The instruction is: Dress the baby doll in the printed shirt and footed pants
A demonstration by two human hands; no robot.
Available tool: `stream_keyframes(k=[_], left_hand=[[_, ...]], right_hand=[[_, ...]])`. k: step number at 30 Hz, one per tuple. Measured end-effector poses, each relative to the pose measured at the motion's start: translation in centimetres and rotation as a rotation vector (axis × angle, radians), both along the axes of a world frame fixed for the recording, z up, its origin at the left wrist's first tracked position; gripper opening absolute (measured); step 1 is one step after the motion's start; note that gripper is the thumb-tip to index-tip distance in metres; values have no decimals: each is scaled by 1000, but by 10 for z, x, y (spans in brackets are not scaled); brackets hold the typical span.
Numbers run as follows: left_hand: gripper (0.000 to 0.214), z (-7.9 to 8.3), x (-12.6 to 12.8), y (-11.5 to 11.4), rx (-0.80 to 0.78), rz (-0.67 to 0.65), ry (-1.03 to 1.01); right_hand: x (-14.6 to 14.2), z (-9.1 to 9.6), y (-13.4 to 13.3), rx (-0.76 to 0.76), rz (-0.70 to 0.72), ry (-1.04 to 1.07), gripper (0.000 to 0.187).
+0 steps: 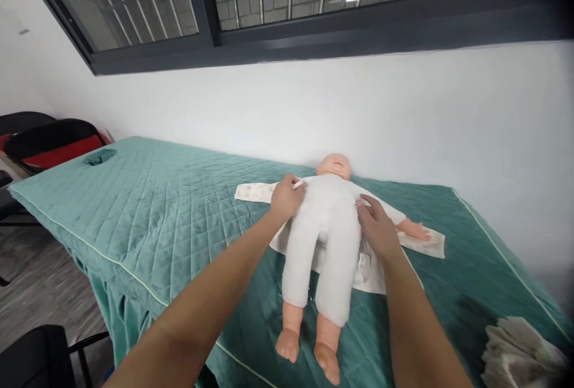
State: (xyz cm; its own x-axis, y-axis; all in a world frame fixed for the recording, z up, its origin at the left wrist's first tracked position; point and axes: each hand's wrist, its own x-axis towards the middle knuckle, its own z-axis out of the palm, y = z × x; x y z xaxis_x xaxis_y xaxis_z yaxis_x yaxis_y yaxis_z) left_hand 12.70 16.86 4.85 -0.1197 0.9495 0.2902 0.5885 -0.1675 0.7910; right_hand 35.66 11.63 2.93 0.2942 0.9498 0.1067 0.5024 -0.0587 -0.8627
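Observation:
A baby doll point(329, 220) in a white body suit lies face up on a teal quilted table point(156, 208), head toward the wall. Under it is spread an open patterned garment point(253, 192). My left hand point(286, 196) is closed around the doll's covered arm at the shoulder, pinching the fabric there. My right hand point(376, 226) rests on the doll's other side at the hip, fingers bent and pressed onto the cloth. The doll's bare feet point(309, 352) point toward me, and its bare hand point(419, 231) lies on the garment's sleeve.
A stack of folded cloths point(515, 349) sits at the table's near right corner. The table has a face hole point(99, 156) at its left end. Black and red chairs point(49, 143) stand on the left. A white wall and a window run behind.

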Motion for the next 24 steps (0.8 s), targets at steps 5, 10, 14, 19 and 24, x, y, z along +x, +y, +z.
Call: stream_keyframes(k=[5, 10, 14, 19, 24], left_hand=[[12, 20, 9, 5, 15, -20, 7], [14, 43, 21, -13, -34, -82, 184], [11, 48, 37, -43, -92, -118, 383], [22, 46, 53, -81, -52, -231, 540], [26, 41, 57, -98, 4, -207, 527]], right_hand=[[-12, -10, 2, 98, 264, 167, 68], [-19, -23, 9, 102, 376, 179, 70], [-21, -31, 10, 94, 351, 119, 70], [-20, -34, 10, 102, 357, 55, 73], [-13, -37, 15, 145, 332, 109, 67]])
